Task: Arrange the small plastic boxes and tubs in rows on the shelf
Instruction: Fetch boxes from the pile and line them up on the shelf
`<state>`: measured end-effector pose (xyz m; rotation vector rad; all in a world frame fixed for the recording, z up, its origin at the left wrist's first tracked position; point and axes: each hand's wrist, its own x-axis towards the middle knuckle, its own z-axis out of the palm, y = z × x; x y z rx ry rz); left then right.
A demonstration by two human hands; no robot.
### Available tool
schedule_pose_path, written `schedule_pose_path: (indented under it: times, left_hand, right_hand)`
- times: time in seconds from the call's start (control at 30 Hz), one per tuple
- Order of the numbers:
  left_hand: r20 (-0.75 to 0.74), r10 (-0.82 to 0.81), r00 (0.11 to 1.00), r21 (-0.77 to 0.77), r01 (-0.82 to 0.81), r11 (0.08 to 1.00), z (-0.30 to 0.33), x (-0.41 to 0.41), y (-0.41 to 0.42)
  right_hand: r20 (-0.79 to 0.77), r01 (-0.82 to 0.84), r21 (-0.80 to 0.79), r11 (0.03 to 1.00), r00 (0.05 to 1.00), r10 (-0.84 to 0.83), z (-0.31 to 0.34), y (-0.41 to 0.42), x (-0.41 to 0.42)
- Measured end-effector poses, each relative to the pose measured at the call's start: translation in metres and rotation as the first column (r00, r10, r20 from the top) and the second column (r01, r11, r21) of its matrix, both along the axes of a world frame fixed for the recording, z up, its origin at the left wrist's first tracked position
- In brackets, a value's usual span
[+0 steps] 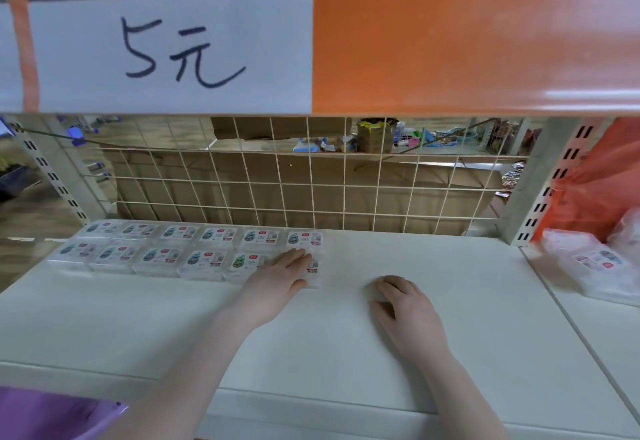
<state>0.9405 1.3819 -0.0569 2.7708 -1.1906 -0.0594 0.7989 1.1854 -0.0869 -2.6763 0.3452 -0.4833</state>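
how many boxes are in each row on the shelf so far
Back row: 6 boxes
Front row: 6 boxes, the last under the left hand
Total: 12

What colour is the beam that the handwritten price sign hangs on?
Glossy orange beam, behind the white price sign; seen in the head view, the only one.

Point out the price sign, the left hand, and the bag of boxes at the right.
price sign [173, 48], head view, middle of the white sheet
left hand [282, 271], head view, back of the hand
bag of boxes [588, 263], head view, clear wrapping
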Motion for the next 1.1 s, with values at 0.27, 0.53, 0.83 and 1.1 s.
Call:
schedule_pose_path:
  times: [0.27, 0.53, 0.83, 1.1]
  left_hand:
    - [0.004, -0.063, 0.998, -0.019, 0.064, 0.998, -0.001, 0.007, 0.009]
    - [0.028, -0.046, 0.999, -0.065, 0.048, 0.997, -0.004, -0.007, 0.001]
    - [-0.022, -0.2, 0.979, -0.191, 0.193, 0.963, -0.012, -0.046, -0.002]
    - [-0.064, -0.376, 0.924, -0.266, 0.348, 0.899, -0.007, -0.093, -0.034]
  right_hand:
    - [-0.105, 0.104, -0.072, 0.992, 0.988, -0.111, 0.009, 0.003, -0.01]
    - [-0.175, 0.46, -0.112, 0.881, 0.863, -0.474, 0.015, 0.013, -0.061]
    - [-0.094, 0.727, -0.038, 0.686, 0.681, -0.726, 0.018, 0.069, -0.122]
    - [-0.074, 0.831, -0.073, 0.552, 0.548, -0.833, 0.026, 0.075, -0.174]
